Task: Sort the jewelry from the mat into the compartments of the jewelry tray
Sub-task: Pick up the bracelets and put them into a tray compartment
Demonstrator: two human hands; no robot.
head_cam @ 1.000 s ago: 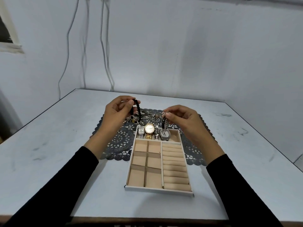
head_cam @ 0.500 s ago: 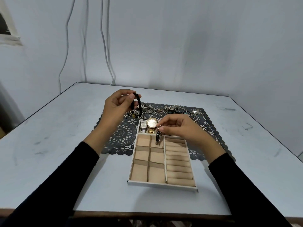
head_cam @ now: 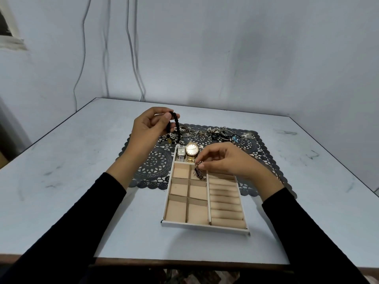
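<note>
Jewelry sorting at the worktop [head_cam: 82,181]: my left hand [head_cam: 147,130] pinches a black bead bracelet [head_cam: 177,128] above the mat [head_cam: 155,162], while my right hand [head_cam: 223,160] pinches a chain bracelet [head_cam: 199,173] hanging into a far square compartment of the jewelry tray [head_cam: 205,225], just in front of a gold watch [head_cam: 192,150].

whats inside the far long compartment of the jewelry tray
A silver square-faced wristwatch and a gold round-faced wristwatch lie side by side. The right hand covers the compartment's right part, hiding anything there.

Watches [head_cam: 188,153] crowd tray's [head_cam: 205,226] far end; near compartments [head_cam: 176,210] open.
</note>
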